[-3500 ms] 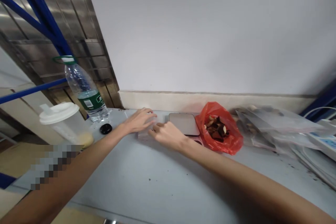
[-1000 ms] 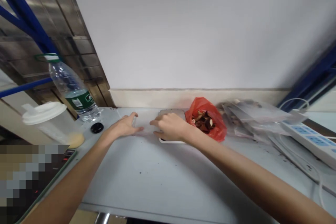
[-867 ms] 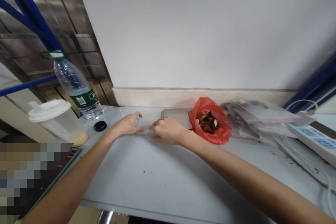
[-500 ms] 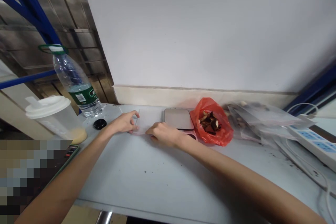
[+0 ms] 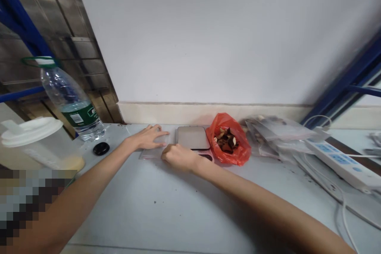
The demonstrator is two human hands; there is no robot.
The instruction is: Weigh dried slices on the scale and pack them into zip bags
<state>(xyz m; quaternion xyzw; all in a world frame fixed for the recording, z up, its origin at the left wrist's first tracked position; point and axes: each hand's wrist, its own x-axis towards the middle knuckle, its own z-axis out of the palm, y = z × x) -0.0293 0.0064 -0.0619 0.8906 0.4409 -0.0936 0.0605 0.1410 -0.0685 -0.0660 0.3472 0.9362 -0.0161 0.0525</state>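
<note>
Clear plastic forms the thin, flat bag (image 5: 151,153) on the grey table (image 5: 133,202), at nine o'clock from the right hand (image 5: 177,156). That hand's fingers curl at the bag's edge; whether they pinch it, I cannot tell. The left hand (image 5: 148,138) lies over the bag's far part, thumb and fingers spread wide. Such film could slide or crease under an uneven pull. The scale (image 5: 193,138), at one o'clock from the right hand, could be knocked by its knuckles, jostling the red bag (image 5: 242,152) at two o'clock.
</note>
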